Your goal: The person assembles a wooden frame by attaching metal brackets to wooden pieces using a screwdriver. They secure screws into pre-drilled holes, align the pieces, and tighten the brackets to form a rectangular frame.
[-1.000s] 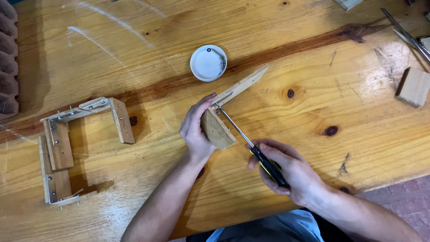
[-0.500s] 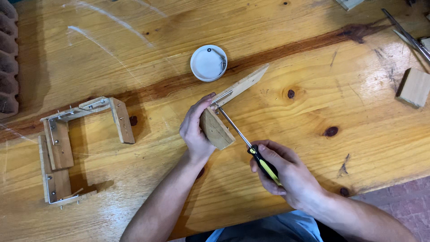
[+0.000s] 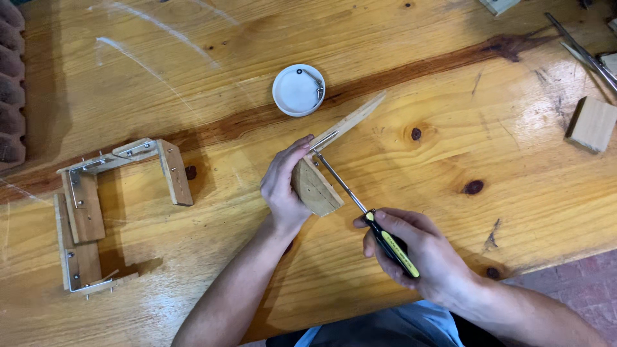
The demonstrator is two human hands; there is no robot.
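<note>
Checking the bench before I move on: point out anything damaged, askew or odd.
Nothing looks broken or spilled. The table has pale scratches at upper left and dark knots. The left hand steadies the wooden pieces while the right hand holds the screwdriver; the white lid holds screws.

tilted wood piece (image 3: 316, 187); black-yellow screwdriver (image 3: 366, 215) against it.

A woodworking shop or hobby bench is indicated. A varnished plank table (image 3: 450, 77), scratched and knotted, fills the view. At nine o'clock a frame of wooden strips (image 3: 96, 205) joined by metal brackets is seen; at three o'clock a loose wood block (image 3: 591, 123) lies, with metal tools (image 3: 581, 51) at two o'clock. Screws are kept in a white lid (image 3: 298, 90) at twelve o'clock.
</note>
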